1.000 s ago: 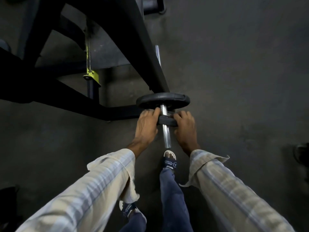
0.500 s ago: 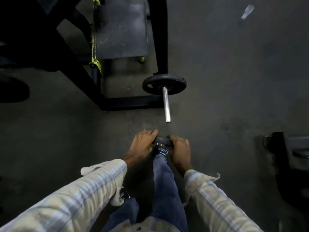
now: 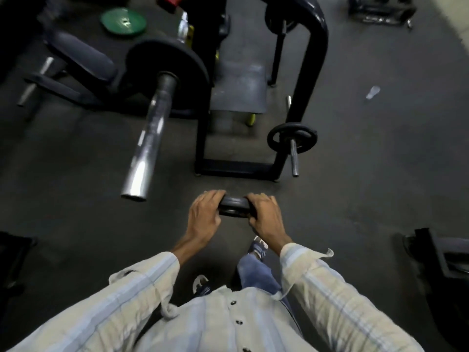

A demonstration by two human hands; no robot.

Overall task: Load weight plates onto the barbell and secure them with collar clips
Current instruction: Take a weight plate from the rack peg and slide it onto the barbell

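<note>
A small black weight plate is held flat in front of my waist, my left hand gripping its left edge and my right hand its right edge. To the upper left, a thick chrome barbell sleeve points toward me, with a large black plate loaded behind its collar. Its bare end lies left of and above my hands. Farther right, a low rack peg carries a medium black plate.
A black steel rack frame stands ahead, with a grey pad inside it. A green plate lies on the floor at the back left, beside a padded bench. Dark equipment sits at the right edge. My feet are below my hands.
I pulled the small plate off the low peg, lifted it toward me and stood up. The view rose, bringing the barbell sleeve and its large plate into sight.
</note>
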